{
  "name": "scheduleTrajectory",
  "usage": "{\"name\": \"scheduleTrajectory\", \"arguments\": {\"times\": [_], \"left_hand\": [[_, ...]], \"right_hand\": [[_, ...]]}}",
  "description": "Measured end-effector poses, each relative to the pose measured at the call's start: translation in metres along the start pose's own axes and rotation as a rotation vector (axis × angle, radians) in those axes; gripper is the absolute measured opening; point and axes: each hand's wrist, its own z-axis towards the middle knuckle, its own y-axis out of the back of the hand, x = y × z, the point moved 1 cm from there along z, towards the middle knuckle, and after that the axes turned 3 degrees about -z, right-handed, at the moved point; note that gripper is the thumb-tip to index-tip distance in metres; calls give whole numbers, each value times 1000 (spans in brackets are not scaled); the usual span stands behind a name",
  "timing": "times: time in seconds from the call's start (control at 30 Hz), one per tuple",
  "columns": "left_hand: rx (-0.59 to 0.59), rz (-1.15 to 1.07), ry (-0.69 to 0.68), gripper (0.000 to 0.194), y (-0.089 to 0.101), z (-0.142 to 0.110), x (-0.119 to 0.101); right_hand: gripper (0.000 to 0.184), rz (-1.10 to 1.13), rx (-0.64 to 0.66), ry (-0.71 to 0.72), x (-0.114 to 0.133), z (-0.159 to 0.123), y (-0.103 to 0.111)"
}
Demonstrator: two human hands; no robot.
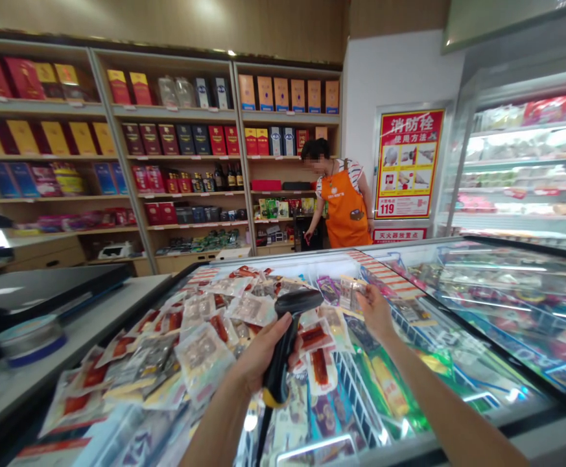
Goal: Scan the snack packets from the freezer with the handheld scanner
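A black barcode scanner (283, 350) with a yellow-trimmed grip is held upright in my left hand (259, 353), its head over the pile of packets and its cable trailing down. My right hand (376, 311) reaches to the far side, its fingers closed on a clear food packet (353, 293). Many vacuum-sealed packets (205, 360) are heaped on the freezer's glass top, some with reddish-brown contents, some pale or grey. Two red-brown packets (319, 366) lie just right of the scanner.
Under the glass of the chest freezer (458, 370) are wire baskets and bagged goods. A co-worker in an orange apron (345, 211) stands behind it by the shelves of boxes (180, 139). On the left counter sits a tape roll (30, 338). A refrigerated display (530, 162) stands at right.
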Motion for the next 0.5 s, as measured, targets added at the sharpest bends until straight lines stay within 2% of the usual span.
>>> {"name": "scheduleTrajectory", "arguments": {"times": [0.23,0.37,0.5], "left_hand": [[37,-33,55,31,-8,-1,3],[46,-41,50,31,-10,-2,3],[74,-66,45,31,-9,-3,3]], "right_hand": [[26,-80,-21,114,4,-3,6],[27,-159,-71,135,1,-2,8],[30,-219,-66,138,-4,-1,9]]}}
